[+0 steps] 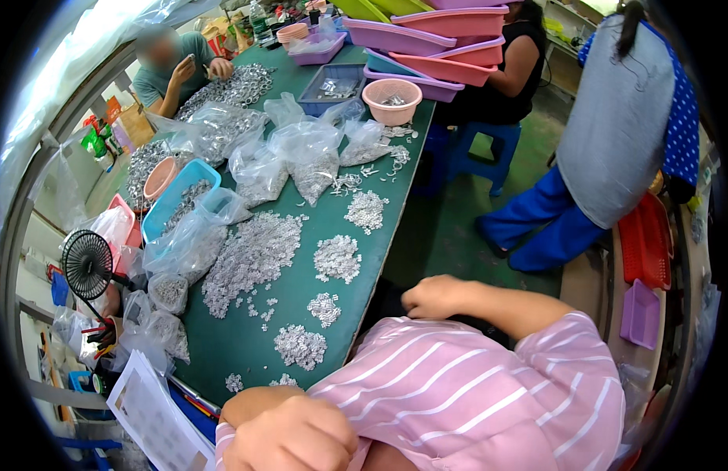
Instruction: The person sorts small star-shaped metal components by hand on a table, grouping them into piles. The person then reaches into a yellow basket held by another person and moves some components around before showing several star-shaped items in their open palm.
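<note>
My left hand (297,436) is closed, its knuckles up, close against my pink striped shirt (474,392) at the lower edge. Its fingertips are turned away, so what it holds, if anything, is hidden. My right hand (433,297) is curled into a loose fist beside the table edge, off the tabletop, with nothing showing in it. On the green table (348,275), nearest my hands, lie small heaps of flat metal pieces: one heap (300,347), a smaller heap (324,309) and another heap (337,258). A larger spread pile (254,259) of similar pieces lies farther left.
Clear plastic bags (305,153) of metal parts, a blue tray (179,200) and a pink basket (391,100) stand on the table. Stacked colored trays (426,39) rise at the back. One person sits far left; others are at the right near a blue stool (485,153). A fan (87,263) stands left.
</note>
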A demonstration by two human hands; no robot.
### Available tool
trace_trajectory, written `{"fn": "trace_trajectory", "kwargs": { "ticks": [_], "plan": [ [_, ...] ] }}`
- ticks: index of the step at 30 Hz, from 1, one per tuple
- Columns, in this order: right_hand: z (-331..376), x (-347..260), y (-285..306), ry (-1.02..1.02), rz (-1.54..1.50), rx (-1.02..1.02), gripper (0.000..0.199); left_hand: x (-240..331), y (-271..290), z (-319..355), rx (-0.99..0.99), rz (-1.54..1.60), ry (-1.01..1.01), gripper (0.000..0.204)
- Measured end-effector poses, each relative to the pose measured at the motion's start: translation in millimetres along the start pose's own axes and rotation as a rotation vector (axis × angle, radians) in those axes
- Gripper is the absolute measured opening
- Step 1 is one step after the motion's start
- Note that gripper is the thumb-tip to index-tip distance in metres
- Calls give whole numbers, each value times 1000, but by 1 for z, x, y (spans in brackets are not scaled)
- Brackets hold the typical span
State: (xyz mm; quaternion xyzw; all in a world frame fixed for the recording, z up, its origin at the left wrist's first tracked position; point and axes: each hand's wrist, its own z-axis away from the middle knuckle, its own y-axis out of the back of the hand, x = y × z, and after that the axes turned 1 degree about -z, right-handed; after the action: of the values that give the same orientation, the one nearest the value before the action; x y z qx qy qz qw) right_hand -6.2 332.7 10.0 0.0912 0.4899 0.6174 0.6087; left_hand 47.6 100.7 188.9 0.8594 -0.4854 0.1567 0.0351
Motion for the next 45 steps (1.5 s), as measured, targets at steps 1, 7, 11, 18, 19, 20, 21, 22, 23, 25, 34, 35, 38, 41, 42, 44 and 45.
{"fn": "trace_trajectory", "kwargs": {
  "ticks": [1,7,11,18,19,20,21,22,23,25,34,35,38,41,42,44,45],
  "plan": [
    [-14,-20,-5,54,40,-18,24,2,-2,-2,79,53,85,17],
    [-57,-49,-36,346,-26,-121,21,-10,-4,4,613,282,673,15],
    [-57,-47,-28,362,-192,-229,24,-21,6,11,652,511,826,20],
    [-104,-7,-64,922,-347,-235,28,-40,4,9,702,382,955,13],
    [-119,-2,-82,841,-402,-216,29,-44,5,10,566,388,925,21],
    [-126,2,-89,820,-480,-289,29,-47,-1,3,587,410,953,16],
    [-115,4,-77,872,-485,-296,29,-55,-4,-2,600,437,992,13],
    [-109,0,-71,827,-507,-345,29,-57,-5,-4,583,455,994,14],
    [-105,1,-67,783,-529,-394,29,-59,-7,-5,568,472,995,16],
    [-112,0,-67,778,-462,-425,30,-63,-8,-6,540,491,1002,18],
    [-76,-15,-31,492,-662,-679,32,-69,-9,-6,592,527,1067,19],
    [-75,-12,-33,479,-693,-645,32,-70,-9,-6,617,534,1081,19],
    [-78,-1,-52,461,-763,-492,33,-68,-7,-7,719,587,1127,21],
    [-97,3,-62,601,-533,-397,34,-78,-4,-3,947,659,1079,29],
    [-104,-1,-63,652,-434,-392,34,-85,-3,-1,1045,678,1004,32],
    [-115,-8,-65,705,-265,-455,33,-99,10,9,1094,754,906,40],
    [-121,-8,-71,813,-270,-390,34,-102,22,17,1058,796,877,45]
  ]
}}
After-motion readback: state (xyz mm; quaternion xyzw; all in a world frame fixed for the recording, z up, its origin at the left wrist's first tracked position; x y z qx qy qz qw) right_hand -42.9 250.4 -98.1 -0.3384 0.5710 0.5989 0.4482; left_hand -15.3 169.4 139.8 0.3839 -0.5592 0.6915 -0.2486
